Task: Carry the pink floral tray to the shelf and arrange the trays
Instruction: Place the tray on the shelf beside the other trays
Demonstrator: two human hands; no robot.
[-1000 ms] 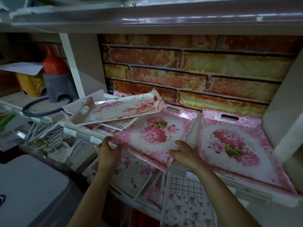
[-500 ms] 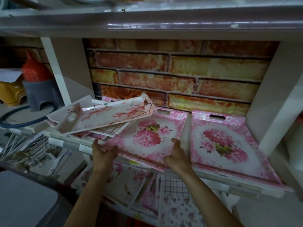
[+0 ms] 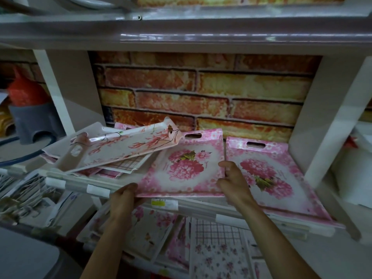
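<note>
Risk, near edge: the tray's (image 3: 181, 174) front edge sits at the shelf rail (image 3: 76, 186), so a slipped grip would likely tip it outward.
Left hand (image 3: 124, 200), lower centre: thumb on top, fingers curled under the front-left corner.
Right hand (image 3: 234, 181), centre: fingers curled, gripping the right edge.
Tray is mid-frame, its right edge touching the twin tray (image 3: 277, 178).
Risk, far side: the tilted branch tray (image 3: 120, 148) overlaps the far-left corner, and pushing in could shove that pile left.

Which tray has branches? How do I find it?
Find the shelf with the brick wall behind. On its left, the branch tray lies tilted atop a pile. It shows thin blossom twigs; the neighbours show big round flowers.
</note>
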